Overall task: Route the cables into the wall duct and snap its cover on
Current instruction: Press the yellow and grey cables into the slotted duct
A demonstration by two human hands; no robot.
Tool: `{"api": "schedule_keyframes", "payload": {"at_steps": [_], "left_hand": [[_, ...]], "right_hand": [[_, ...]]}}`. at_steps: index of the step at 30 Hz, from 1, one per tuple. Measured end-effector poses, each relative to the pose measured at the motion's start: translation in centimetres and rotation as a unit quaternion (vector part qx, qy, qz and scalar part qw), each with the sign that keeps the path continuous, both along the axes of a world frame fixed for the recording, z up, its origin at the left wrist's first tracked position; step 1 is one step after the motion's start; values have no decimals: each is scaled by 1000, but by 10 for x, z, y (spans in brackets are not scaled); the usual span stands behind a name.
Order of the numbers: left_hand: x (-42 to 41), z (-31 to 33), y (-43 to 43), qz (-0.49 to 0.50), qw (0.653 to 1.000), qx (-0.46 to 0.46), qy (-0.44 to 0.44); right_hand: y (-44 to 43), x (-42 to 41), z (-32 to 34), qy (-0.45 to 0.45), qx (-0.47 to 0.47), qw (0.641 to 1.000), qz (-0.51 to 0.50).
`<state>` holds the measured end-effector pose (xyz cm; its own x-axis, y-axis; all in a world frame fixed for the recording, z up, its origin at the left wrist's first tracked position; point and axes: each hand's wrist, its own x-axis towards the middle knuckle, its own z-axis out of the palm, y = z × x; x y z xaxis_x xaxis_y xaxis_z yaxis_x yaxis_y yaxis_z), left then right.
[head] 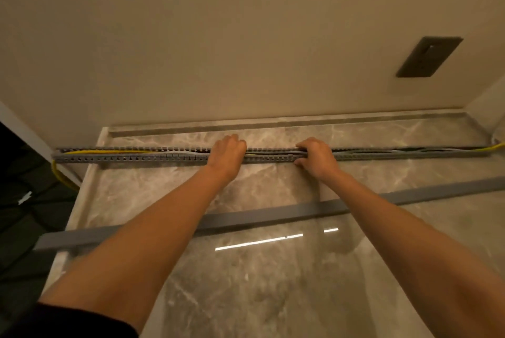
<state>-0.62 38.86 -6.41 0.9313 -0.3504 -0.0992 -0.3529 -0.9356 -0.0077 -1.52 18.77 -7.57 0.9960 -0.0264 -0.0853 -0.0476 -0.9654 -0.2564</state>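
Head view: both bare arms reach forward over a glossy marble floor (259, 269) to a long grey slotted duct (131, 156) that lies flat along the floor, just short of the beige wall (218, 50).

Left hand (228, 153) rests on top of the duct, knuckles up, fingers curled down over its far side; the fingertips are hidden, so I cannot tell whether they pinch a cable or only press. Right hand (315, 155) sits a little further along the duct, fingers bent over the open top and thumb (299, 161) against the near wall, so it clasps the duct's edge.

Cables (410, 150), dark and pale, run inside the duct between and beyond the hands. A yellow cable (492, 147) leaves the end far beyond the right hand, and another yellow length (61, 176) loops out past the left hand.

Nearer the person, under both forearms, the plain grey cover (273, 214) lies loose on the floor, well apart from the duct. A dark wall plate (429, 56) sits above the right hand.
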Motion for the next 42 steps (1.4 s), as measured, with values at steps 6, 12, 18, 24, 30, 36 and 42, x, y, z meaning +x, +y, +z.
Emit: {"api": "schedule_keyframes", "payload": {"at_steps": [6, 12, 18, 24, 30, 36, 42], "left_hand": [[11, 12, -12, 27, 999, 35, 22], [26, 15, -13, 58, 997, 37, 26], [44, 12, -10, 94, 995, 5, 24], [43, 8, -10, 89, 996, -1, 19], [32, 16, -18, 79, 997, 3, 20], [7, 41, -95, -5, 996, -88, 23], [-42, 39, -189, -122, 979, -130, 102]], "right_hand": [[-11, 9, 4, -13, -2, 999, 30], [-5, 29, 5, -21, -16, 999, 28], [3, 57, 4, 3, 21, 1000, 12], [-1, 58, 1, 10, -13, 999, 38], [-11, 29, -1, 24, 0, 998, 55], [-72, -21, 15, 23, 42, 998, -42], [-155, -82, 16, 18, 73, 982, -171]]}}
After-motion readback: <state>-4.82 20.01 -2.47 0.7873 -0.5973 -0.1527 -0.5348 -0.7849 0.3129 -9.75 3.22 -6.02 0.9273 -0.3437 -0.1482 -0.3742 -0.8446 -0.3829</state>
